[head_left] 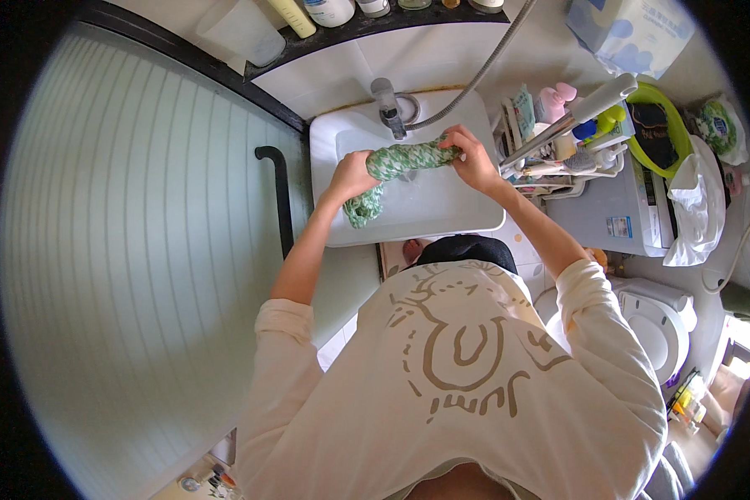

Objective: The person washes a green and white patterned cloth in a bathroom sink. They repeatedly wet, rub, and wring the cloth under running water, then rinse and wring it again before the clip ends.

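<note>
A green and white cloth [412, 158], bunched into a thick roll, stretches between my two hands over the white sink [442, 218]. My left hand [354, 177] is closed round its left end, and a loose part of the cloth hangs below that fist toward the basin. At the other end my right hand [472, 158] grips the cloth with thumb and fingers. Just behind the roll stands the chrome faucet [389, 108], its spout pointing down into the basin. Whether water is running, I cannot tell.
A frosted glass panel [142, 250] with a black handle [277, 200] borders the left side. Bottles line a black shelf [358, 32] above the sink. To the right are a rack of toiletries [567, 158], a washing machine [617, 212], a green basin [683, 142] and a toilet [654, 333].
</note>
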Available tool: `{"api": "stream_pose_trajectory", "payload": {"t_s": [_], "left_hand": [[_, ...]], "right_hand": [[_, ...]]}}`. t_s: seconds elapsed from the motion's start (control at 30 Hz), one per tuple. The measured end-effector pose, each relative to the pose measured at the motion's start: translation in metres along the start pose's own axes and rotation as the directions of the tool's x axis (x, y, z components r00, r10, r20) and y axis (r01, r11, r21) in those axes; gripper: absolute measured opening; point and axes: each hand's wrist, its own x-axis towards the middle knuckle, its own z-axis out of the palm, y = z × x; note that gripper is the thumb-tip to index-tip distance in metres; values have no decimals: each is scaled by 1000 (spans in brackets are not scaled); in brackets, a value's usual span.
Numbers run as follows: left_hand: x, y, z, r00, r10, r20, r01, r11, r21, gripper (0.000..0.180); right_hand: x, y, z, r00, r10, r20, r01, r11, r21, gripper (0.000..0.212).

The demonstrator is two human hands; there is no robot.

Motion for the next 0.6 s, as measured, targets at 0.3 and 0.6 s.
{"api": "stream_pose_trajectory", "payload": {"t_s": [0.3,0.6], "left_hand": [[7,-21,-4,968,31,250,59,937,-345,31],[-10,-2,15,981,61,-185,-83,990,-110,26]], "right_hand": [[11,-3,4,1000,-19,11,19,1000,-6,38],[0,11,-4,621,723,304,-603,192,774,30]]}}
